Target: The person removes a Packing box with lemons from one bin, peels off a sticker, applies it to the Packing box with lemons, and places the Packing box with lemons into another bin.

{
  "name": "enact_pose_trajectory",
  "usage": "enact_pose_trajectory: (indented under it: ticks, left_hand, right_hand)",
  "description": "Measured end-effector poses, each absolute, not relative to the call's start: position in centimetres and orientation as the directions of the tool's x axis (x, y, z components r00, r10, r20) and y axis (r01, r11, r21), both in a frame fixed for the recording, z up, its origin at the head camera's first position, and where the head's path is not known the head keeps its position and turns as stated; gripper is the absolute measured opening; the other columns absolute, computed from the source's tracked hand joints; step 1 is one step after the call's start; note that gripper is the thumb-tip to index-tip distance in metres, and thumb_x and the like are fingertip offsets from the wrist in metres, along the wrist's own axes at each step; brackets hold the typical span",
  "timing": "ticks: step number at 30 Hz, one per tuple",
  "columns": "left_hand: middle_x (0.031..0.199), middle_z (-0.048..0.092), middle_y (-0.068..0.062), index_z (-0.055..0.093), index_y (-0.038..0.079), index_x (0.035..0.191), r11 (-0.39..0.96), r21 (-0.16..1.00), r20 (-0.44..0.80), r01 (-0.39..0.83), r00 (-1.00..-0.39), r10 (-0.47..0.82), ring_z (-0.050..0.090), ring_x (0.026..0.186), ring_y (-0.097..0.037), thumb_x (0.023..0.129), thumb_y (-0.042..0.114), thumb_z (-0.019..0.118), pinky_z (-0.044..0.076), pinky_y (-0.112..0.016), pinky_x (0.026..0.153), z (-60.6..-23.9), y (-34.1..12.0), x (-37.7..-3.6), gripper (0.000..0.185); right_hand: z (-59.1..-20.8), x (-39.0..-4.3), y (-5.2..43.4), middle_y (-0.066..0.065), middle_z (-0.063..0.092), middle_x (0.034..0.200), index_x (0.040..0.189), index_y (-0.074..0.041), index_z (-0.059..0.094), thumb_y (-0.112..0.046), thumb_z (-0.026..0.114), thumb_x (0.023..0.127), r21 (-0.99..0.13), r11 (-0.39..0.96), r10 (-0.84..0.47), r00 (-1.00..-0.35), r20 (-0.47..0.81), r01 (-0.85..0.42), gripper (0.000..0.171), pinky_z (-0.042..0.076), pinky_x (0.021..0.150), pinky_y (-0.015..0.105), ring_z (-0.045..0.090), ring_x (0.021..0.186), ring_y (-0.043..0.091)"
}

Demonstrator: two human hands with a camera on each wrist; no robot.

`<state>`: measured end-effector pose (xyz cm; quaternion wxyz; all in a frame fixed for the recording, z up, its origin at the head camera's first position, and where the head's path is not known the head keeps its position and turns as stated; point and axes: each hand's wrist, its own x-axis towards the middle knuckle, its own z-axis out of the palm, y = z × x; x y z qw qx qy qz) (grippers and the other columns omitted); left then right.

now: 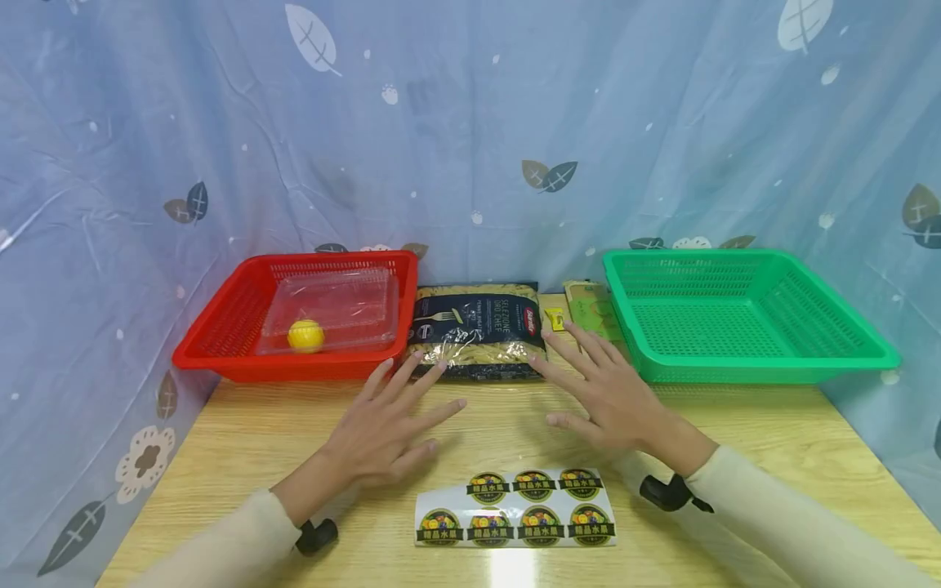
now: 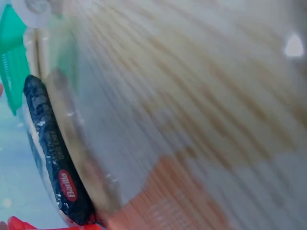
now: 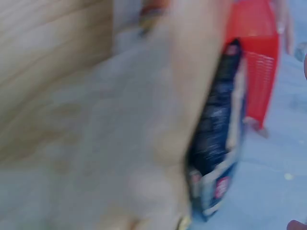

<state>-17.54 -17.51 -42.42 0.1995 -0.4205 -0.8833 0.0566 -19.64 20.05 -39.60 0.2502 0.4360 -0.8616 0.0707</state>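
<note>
My left hand [image 1: 385, 429], fingers spread and holding nothing, is over the wooden table in front of the red basket [image 1: 294, 371]. Opposite it, my right hand [image 1: 613, 400] also has its fingers spread, with nothing in its grasp. Its fingertips are near the bag of penne pasta [image 1: 478, 327], which lies flat between the baskets. A sheet of round fruit stickers [image 1: 540, 523] rests on the table nearer to me, below both hands. Seen side-on, the pasta bag [image 2: 55, 148] appears in the left wrist view; the same bag [image 3: 216, 124] is blurred in the right wrist view.
Inside the red basket are a clear plastic box [image 1: 331, 298] and a ribbed yellow ball-like object [image 1: 305, 336]. A green basket [image 1: 735, 371] stands at the right. Between it and the pasta lie a small yellow packet [image 1: 555, 318] and a flat green packet [image 1: 591, 310]. A blue curtain [image 1: 470, 139] hangs behind.
</note>
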Motion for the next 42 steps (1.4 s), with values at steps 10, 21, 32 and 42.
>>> enact_pose_trajectory:
  ticks: [10, 21, 32, 42]
  left_hand:
    - [0.166, 0.026, -0.012, 0.040, 0.037, 0.155, 0.721, -0.117, 0.444, 0.683, -0.613, 0.653, 0.021, 0.151, -0.040, 0.099, 0.048, 0.043, 0.026, -0.061, 0.115, -41.9, -17.1, -16.9, 0.057]
    - [0.149, 0.051, -0.011, 0.059, 0.020, 0.141, 0.689, 0.001, 0.656, 0.725, -0.520, 0.547, 0.045, 0.133, -0.036, 0.098, 0.037, 0.047, 0.034, -0.058, 0.102, -42.5, -16.0, -17.2, 0.048]
    - [0.119, 0.065, -0.009, 0.067, 0.006, 0.122, 0.718, 0.237, 0.723, 0.654, -0.613, 0.319, 0.055, 0.111, -0.029, 0.091, 0.025, 0.058, 0.044, -0.046, 0.089, -43.7, -16.8, -17.4, 0.038]
    - [0.093, 0.073, -0.007, 0.071, 0.002, 0.103, 0.650, 0.415, 0.746, 0.636, -0.647, 0.157, 0.063, 0.084, -0.022, 0.085, 0.015, 0.067, 0.052, -0.040, 0.071, -44.6, -18.4, -17.6, 0.023]
  right_hand:
    - [-36.6, -20.8, 15.7, 0.012, 0.022, 0.168, 0.158, -0.008, 0.032, -0.065, 0.035, 0.102, -0.067, 0.529, -0.634, -0.446, 0.631, -0.846, 0.080, 0.024, 0.118, 0.063, 0.017, 0.154, 0.037]
    - [-35.6, -22.3, 12.5, 0.013, 0.023, 0.167, 0.158, -0.005, 0.032, -0.060, 0.042, 0.103, -0.236, 0.447, -0.565, -0.476, 0.674, -0.863, 0.078, 0.023, 0.121, 0.058, 0.021, 0.154, 0.034]
    - [-34.8, -23.8, 9.5, 0.007, 0.021, 0.168, 0.163, -0.018, 0.018, -0.047, 0.046, 0.106, -0.656, 0.355, -0.483, -0.731, 0.482, -0.666, 0.069, 0.031, 0.119, 0.054, 0.023, 0.154, 0.026]
    - [-33.8, -25.8, 6.0, 0.001, 0.026, 0.166, 0.161, -0.019, 0.022, -0.034, 0.051, 0.106, -0.882, 0.187, -0.425, -0.845, 0.325, -0.433, 0.063, 0.038, 0.115, 0.046, 0.032, 0.149, 0.022]
